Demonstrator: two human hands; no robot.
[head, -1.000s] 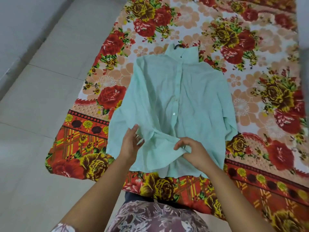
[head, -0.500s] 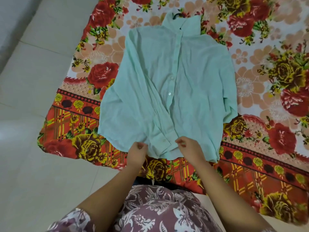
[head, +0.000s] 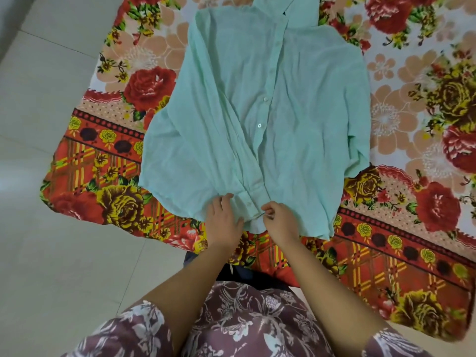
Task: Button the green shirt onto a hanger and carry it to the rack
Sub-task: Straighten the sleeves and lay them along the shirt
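Green shirt (head: pixel 257 112), collar (head: pixel 286 5) cropped at top; left hand (head: pixel 223 222) flat on hem (head: pixel 309 228), right hand (head: pixel 279 221) pinching it

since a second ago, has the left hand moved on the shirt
Yes. The left hand has slid down the green shirt to its bottom hem, nearer the right hand.

I log the collar (head: pixel 291 6) of the green shirt (head: pixel 231 112) cut off by the top edge and cannot read the left hand's (head: pixel 222 222) grip on it.
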